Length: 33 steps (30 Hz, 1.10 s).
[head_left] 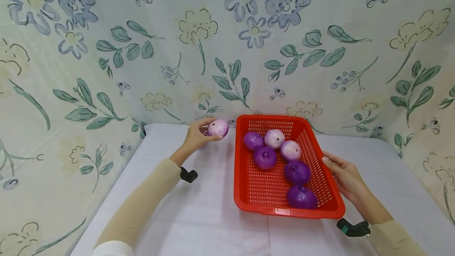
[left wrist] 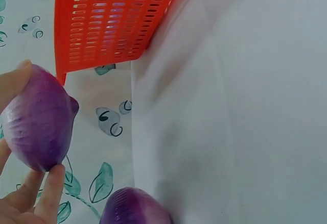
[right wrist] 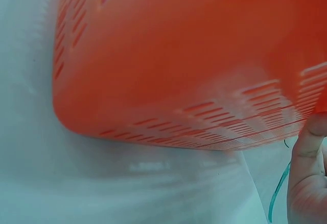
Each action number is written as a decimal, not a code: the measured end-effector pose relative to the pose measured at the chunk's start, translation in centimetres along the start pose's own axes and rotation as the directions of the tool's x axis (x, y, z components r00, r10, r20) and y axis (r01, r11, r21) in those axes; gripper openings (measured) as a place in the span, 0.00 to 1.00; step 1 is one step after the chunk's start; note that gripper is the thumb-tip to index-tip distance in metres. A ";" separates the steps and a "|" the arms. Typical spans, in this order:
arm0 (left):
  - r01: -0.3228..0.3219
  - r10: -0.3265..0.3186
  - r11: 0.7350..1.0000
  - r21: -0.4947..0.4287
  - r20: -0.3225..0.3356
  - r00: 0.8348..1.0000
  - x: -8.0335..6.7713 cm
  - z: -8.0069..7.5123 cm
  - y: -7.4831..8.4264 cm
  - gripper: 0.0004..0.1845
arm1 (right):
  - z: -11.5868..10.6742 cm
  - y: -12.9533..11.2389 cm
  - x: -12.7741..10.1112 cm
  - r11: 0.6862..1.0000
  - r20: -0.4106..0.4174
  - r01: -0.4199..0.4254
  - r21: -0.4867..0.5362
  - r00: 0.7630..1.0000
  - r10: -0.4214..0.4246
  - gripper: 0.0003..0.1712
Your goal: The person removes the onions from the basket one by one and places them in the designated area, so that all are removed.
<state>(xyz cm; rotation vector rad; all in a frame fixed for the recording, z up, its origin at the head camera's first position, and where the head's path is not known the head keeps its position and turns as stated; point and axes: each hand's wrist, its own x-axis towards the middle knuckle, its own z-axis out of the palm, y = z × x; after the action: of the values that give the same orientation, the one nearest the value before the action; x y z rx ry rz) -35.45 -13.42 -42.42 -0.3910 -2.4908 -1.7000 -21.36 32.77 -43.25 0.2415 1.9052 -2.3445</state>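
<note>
My left hand (head_left: 196,136) holds a purple-and-white onion (head_left: 218,128) between thumb and fingers, just left of the basket. In the left wrist view the same onion (left wrist: 42,119) shows its pointed tip turned toward the table side. Below it in that view sits another purple onion (left wrist: 134,207), hidden in the head view. A red plastic basket (head_left: 245,207) with slotted walls stands to the right, bearing several onions, some deep purple (head_left: 297,172) and some pale (head_left: 274,138). My right hand (head_left: 350,179) grips the basket's right side, thumb at the rim.
A white cloth (head_left: 209,208) covers the table. Flower-printed fabric (head_left: 170,62) hangs right behind its back edge and along both sides. A dark wrist camera (head_left: 188,174) is strapped at the left wrist, another (head_left: 353,228) at the right.
</note>
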 end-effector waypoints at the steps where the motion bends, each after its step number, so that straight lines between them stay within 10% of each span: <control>1: 0.023 -0.023 1.000 -0.001 -0.017 1.000 0.0 0.3 -0.2 0.38 | 0.0 0.0 0.0 1.000 0.002 0.001 0.006 1.000 -0.001 0.17; 33: -0.009 0.036 0.972 0.235 -0.110 0.993 -0.5 5.0 -3.7 0.37 | -0.3 0.4 0.3 0.998 0.021 0.051 0.025 0.998 -0.051 0.12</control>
<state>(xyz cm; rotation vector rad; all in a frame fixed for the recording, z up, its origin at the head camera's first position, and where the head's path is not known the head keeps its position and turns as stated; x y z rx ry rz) -35.63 -10.13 -47.74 -0.2897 -2.5520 -1.3572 -21.57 32.95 -43.71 0.1708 1.8954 -2.3939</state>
